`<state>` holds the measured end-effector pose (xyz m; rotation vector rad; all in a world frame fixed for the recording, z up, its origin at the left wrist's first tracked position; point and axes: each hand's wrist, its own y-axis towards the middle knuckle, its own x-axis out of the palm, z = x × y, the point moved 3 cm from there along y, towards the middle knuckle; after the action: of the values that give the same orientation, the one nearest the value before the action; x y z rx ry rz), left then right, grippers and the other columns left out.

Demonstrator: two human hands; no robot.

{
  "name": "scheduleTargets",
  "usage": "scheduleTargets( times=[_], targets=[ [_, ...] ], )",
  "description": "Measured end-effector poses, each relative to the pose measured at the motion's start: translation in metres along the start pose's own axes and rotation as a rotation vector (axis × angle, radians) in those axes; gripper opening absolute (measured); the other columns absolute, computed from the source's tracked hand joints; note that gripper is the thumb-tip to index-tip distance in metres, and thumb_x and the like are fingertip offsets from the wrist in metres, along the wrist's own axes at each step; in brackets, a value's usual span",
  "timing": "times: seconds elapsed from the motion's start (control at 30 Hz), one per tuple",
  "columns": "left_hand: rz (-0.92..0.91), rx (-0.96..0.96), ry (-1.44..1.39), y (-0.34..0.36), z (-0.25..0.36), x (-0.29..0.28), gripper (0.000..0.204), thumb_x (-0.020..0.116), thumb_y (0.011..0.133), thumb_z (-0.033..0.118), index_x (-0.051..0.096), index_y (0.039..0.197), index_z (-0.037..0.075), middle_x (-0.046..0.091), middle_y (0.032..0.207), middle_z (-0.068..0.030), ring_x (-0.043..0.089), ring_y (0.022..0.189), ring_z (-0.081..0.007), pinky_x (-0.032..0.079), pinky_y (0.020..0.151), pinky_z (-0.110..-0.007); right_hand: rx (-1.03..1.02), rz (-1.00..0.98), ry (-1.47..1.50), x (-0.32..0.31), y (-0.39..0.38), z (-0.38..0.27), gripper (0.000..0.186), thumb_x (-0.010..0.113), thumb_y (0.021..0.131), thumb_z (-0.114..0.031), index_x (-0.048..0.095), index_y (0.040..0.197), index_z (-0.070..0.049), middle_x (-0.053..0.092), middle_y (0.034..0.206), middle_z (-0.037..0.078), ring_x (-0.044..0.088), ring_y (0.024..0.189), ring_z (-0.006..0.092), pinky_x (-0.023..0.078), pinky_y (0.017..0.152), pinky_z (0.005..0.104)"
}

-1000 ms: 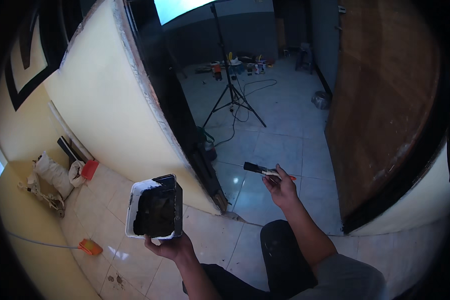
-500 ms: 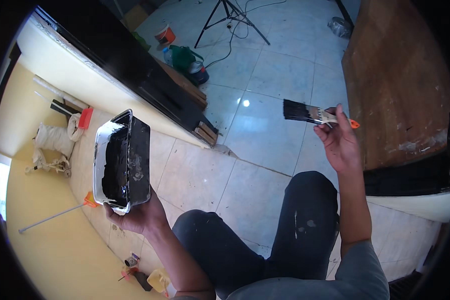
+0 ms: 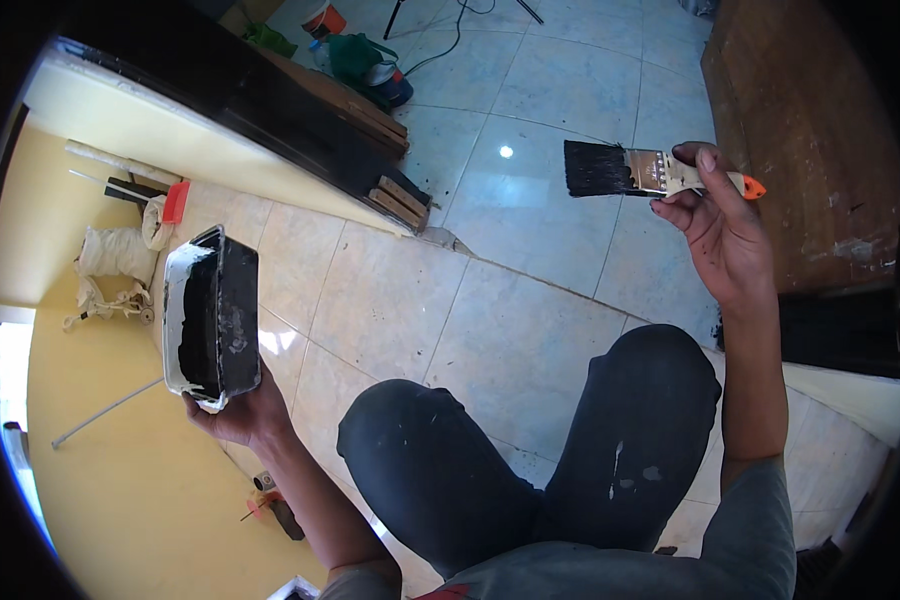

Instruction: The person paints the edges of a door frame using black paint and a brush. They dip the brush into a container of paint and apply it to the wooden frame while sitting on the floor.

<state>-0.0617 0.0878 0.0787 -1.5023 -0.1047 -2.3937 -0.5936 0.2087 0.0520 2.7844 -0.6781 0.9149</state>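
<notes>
Tiled floor [image 3: 530,330] below, left hand [image 3: 238,408] grips a paint tray [image 3: 210,315], right hand [image 3: 715,225] clasps a black-bristled brush [image 3: 635,170].

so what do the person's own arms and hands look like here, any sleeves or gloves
No gloves: both hands are bare. The left hand and the right hand lead into forearms bare up to about the elbow. Grey sleeves show only at the lower edge of the picture, more plainly on the right arm. The right hand's fingers carry dark smudges, seemingly paint. No watch, ring or band is visible.
</notes>
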Motion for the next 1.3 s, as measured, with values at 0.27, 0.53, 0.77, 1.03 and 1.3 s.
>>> scheduleTargets(
  times=[0.27,0.53,0.77,1.03,1.3],
  targets=[
    [-0.241,-0.240,0.138,0.020,0.011,-0.059,0.072,0.061,0.093,0.051,0.052,0.154,0.015,0.055,0.155,-0.0106,0.052,0.143,-0.0305,0.044,0.118,-0.051,-0.174,-0.464,-0.324,0.223,0.007,0.028,0.025,0.080,0.096,-0.020,0.072,0.105,0.002,0.075,0.090,0.011,0.076,0.077,0.0157,0.066,0.069,0.0289],
    [-0.166,-0.405,0.117,0.014,-0.017,-0.134,0.074,0.055,0.093,0.058,0.052,0.151,0.013,0.059,0.149,-0.0098,0.058,0.135,-0.0300,0.048,0.113,-0.047,0.119,-0.612,-0.511,0.324,0.009,0.153,0.019,0.082,0.093,-0.013,0.075,0.103,0.001,0.076,0.089,0.009,0.076,0.077,0.0155,0.065,0.073,0.0274],
    [-0.150,-0.487,0.074,0.031,0.003,-0.162,0.068,0.056,0.094,0.056,0.060,0.144,0.010,0.066,0.140,-0.0106,0.063,0.127,-0.0301,0.050,0.110,-0.050,0.219,-0.662,-0.577,0.349,0.009,0.192,0.020,0.083,0.091,-0.012,0.075,0.101,0.003,0.076,0.087,0.010,0.075,0.076,0.0157,0.063,0.071,0.0281],
    [-0.121,-0.530,0.094,0.039,0.003,-0.182,0.071,0.054,0.093,0.056,0.057,0.145,0.009,0.065,0.139,-0.0135,0.065,0.124,-0.0332,0.055,0.104,-0.051,0.082,-0.740,-0.975,0.344,0.001,0.228,0.017,0.081,0.091,-0.014,0.074,0.092,0.002,0.072,0.076,0.003,0.067,0.069,0.0080,0.052,0.063,0.0234],
    [-0.144,-0.527,0.062,0.037,0.000,-0.179,0.066,0.053,0.096,0.049,0.056,0.144,0.002,0.068,0.134,-0.0156,0.068,0.118,-0.0303,0.058,0.100,-0.045,0.093,-0.736,-0.963,0.306,0.013,0.245,0.024,0.084,0.090,-0.019,0.073,0.098,0.001,0.071,0.081,0.003,0.066,0.073,0.0063,0.050,0.063,0.0227]
  ],
)
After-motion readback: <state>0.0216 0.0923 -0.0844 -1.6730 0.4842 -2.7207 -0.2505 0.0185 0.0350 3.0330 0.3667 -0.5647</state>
